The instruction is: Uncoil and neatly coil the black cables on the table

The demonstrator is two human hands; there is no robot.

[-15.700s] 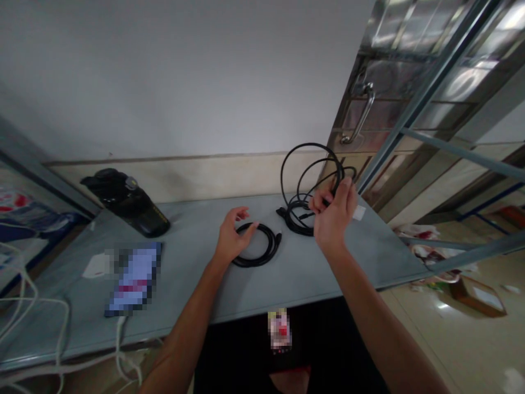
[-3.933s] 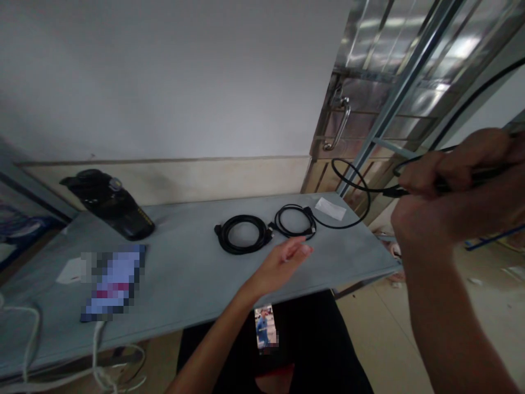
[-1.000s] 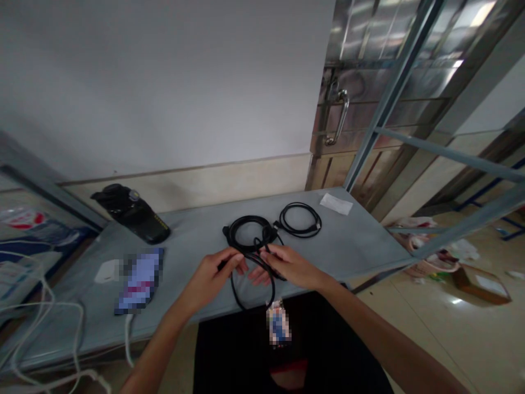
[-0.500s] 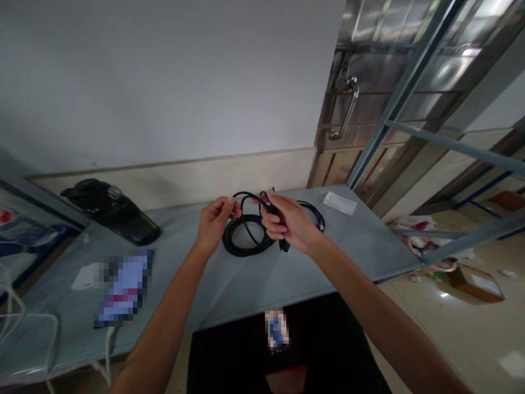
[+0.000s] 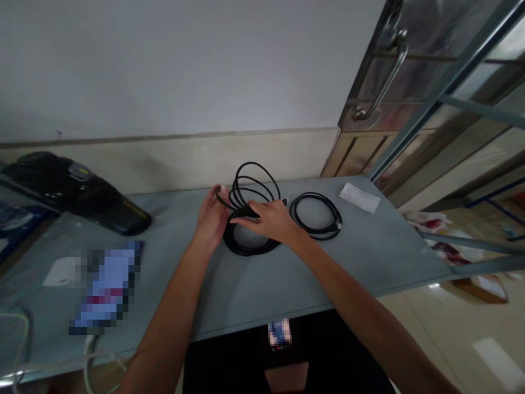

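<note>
Grey table (image 5: 328, 273) against a pale wall; metal door frame at right. On the table, largest first: a black bottle (image 5: 77, 191) lying at far left, a blurred flat item near the front left edge, a white paper slip (image 5: 360, 197) far right. Centre: a thick coiled black cable (image 5: 248, 243) flat on the table, a thinner coiled cable (image 5: 315, 216) just beside it. Left hand (image 5: 211, 221) pinches the loose cable loops (image 5: 252, 183) standing up above the thick coil; right hand (image 5: 270, 219) is closed over the bundle where the loops gather. Judged step: coiling the loose cable. Next move calls for laying the loops flat without snagging the coil beneath.
</note>
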